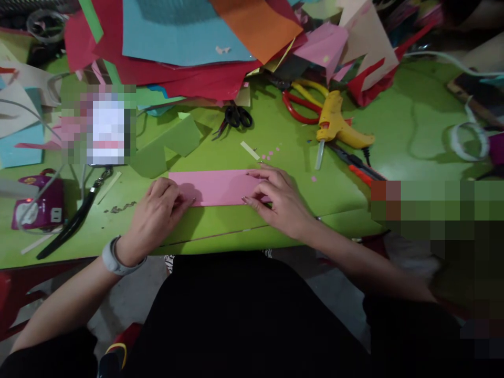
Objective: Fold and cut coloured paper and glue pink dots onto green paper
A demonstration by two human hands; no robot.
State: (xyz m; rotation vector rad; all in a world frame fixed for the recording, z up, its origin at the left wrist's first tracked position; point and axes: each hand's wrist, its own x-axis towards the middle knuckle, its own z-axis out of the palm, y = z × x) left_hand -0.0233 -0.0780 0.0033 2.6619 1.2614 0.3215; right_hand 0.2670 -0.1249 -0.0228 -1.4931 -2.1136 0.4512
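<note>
1. Left hand (159, 207): palm down, fingers loosely curled, fingertips pressing the left end of the pink paper strip (214, 187). It grips nothing; it only pins the paper flat. A grey wristband (114, 260) sits on that wrist.
2. Right hand (277, 197): palm down, fingers spread fairly wide over the strip's right end, tips on the paper. It presses rather than grasps.
3. The pink paper strip lies flat on the green table (394, 131), lengthwise between the two hands, close to the table's near edge. Whether it is one layer or folded double cannot be told.
4. Beyond the right hand: a white paper sliver (250, 150) and a few pink paper dots (271, 154). Farther out and to its right: a yellow glue gun (338, 128) lying on its side, with red-handled scissors (299, 107) just behind it.
5. Beyond the gap between the hands: small black scissors (236, 116); past those, a heap of coloured paper sheets (185, 31).
6. Beyond the left hand: a loose green paper piece (169, 144). To its left: a black lanyard strap (74, 220).
7. Risk, as a judgement: uneven pressure from the two hands could let the strip skid on the smooth table, so any crease would run crooked.
8. Risk: the strip is near the table's edge; a pull toward the body could slide it off.
9. Risk: the glue gun is within a sweep of the right forearm; if hot, contact could burn or smear glue.
</note>
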